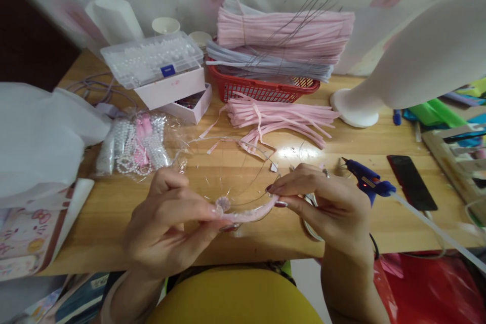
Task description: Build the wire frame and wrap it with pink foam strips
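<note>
My left hand and right hand both pinch the curved pink fuzzy wire band at its ends | band above near edge of wooden table | blue glue gun just right.

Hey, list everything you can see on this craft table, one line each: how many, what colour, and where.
curved strip: one, pink, fuzzy, between both hands
glue gun: one, blue, right of the hands
phone: one, black, right of the glue gun
basket: one, red, back centre
stem bundles: two, pink over grey-lilac, on the basket
loose stems: a heap, pink, before the basket
bead box: one, clear, back left
pearl bag: one, clear, left
foam stand: one, white, back right
table: one, wood
left hand: pinches the strip's left end
right hand: pinches its right end
</note>
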Tool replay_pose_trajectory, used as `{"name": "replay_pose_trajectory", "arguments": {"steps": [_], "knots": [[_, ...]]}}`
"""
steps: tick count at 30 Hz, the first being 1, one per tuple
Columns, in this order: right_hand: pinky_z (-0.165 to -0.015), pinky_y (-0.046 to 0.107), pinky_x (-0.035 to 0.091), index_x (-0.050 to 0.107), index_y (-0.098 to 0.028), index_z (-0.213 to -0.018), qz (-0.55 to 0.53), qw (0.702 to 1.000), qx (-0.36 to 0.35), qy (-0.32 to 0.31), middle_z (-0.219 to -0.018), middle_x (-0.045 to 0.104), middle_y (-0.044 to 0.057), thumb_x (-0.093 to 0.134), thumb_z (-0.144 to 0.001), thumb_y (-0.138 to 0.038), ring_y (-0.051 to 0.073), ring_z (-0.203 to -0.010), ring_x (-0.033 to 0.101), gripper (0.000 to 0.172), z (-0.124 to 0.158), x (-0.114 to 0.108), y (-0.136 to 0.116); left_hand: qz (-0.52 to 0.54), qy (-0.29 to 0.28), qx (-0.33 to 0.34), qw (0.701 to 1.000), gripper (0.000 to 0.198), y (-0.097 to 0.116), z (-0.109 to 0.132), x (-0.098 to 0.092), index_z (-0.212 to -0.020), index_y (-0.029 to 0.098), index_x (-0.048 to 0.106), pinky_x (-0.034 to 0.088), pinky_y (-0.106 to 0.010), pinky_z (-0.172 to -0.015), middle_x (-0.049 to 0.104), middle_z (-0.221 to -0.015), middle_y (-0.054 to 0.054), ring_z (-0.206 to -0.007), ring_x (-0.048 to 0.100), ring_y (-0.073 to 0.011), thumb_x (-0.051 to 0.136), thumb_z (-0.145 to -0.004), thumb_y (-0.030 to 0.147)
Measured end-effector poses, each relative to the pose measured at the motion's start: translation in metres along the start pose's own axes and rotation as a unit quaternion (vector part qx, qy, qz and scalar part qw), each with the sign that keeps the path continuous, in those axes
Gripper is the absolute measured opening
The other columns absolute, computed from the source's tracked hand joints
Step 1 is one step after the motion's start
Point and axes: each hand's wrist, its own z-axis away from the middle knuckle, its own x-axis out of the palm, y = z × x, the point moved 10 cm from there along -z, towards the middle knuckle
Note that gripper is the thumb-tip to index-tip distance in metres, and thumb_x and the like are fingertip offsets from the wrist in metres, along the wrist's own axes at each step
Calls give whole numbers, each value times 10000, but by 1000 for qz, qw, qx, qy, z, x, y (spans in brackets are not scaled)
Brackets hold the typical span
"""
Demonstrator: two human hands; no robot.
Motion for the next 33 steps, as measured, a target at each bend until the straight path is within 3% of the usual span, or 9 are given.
{"name": "replay_pose_trajectory", "arguments": {"steps": [4, 9, 14, 25, 33], "knots": [[-674, 282, 571, 713, -219, -900, -7, 999, 37, 10, -821, 755, 15, 737, -847, -86, 151, -759, 715, 145, 3, 3, 4, 27, 11, -27, 999, 124, -9, 5, 0, -898, 266, 682, 371, -368, -589, 625, -603, 62, -542, 488, -140, 782, -826, 245], [-590, 245, 521, 696, -206, -831, -9, 993, 119, 19, -779, 727, 24, 720, -878, -170, 145, -718, 680, 64, 4, 7, 19, 59, 36, -96, 993, 144, -26, 9, 2, -871, 237, 668, 388, -328, -609, 606, -681, 43, -654, 492, -140, 795, -821, 194], [-574, 248, 500, 698, -211, -834, -16, 994, 104, 26, -769, 717, 25, 719, -883, -193, 140, -685, 652, 57, -1, 10, 17, 67, 65, -124, 988, 229, -30, 6, -2, -841, 229, 634, 394, -279, -562, 552, -712, 33, -689, 486, -134, 848, -772, 268], [-567, 239, 512, 709, -221, -807, -90, 989, 103, 55, -813, 748, 25, 768, -841, -198, 144, -723, 677, 72, -2, 11, 23, 128, 91, -185, 970, 201, -42, 6, -4, -743, 226, 601, 427, -268, -595, 537, -686, 32, -664, 492, -126, 787, -784, 160], [-511, 208, 424, 757, -233, -897, -37, 986, 158, 37, -687, 670, -9, 767, -849, -317, 96, -579, 551, 97, 0, 14, 31, 165, 99, -230, 954, 227, -55, 7, -1, -762, 216, 600, 444, -237, -622, 539, -714, 35, -667, 497, -107, 821, -744, 166]]}}
